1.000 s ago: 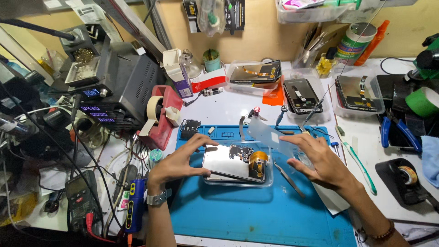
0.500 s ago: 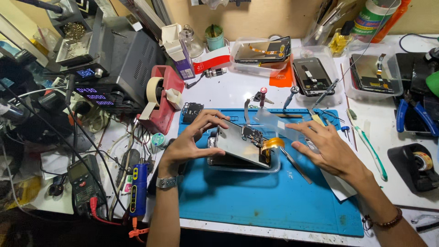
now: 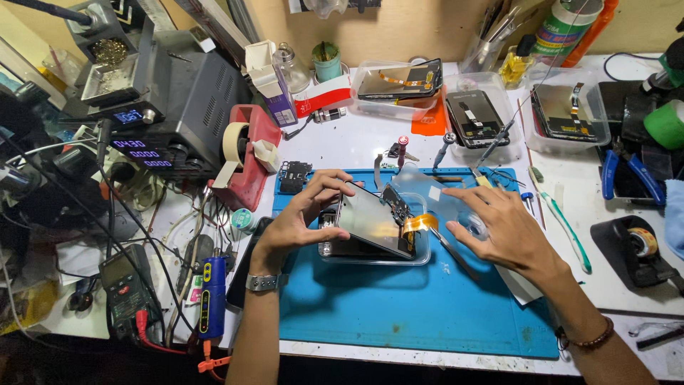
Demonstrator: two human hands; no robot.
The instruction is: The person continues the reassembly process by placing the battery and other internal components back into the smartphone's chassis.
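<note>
**Phone panel tilted up over its tray**

Left hand (image 3: 303,217) grips the phone screen assembly (image 3: 374,224) by its upper-left edge, fingers closed on it, tilting it above the clear plastic tray (image 3: 420,257) on the blue repair mat (image 3: 399,314). An orange flex cable (image 3: 419,224) curls off its right side. Right hand (image 3: 499,232) hovers just beside, fingers spread and loose, touching a clear plastic lid (image 3: 434,196) — whether it actually grips, I cannot tell. By my reading, the phone is already opened up: boards exposed, more parts lying in trays behind. Screwdrivers (image 3: 445,146) stand near the mat; tweezers (image 3: 456,253) lie under the right hand.
</note>
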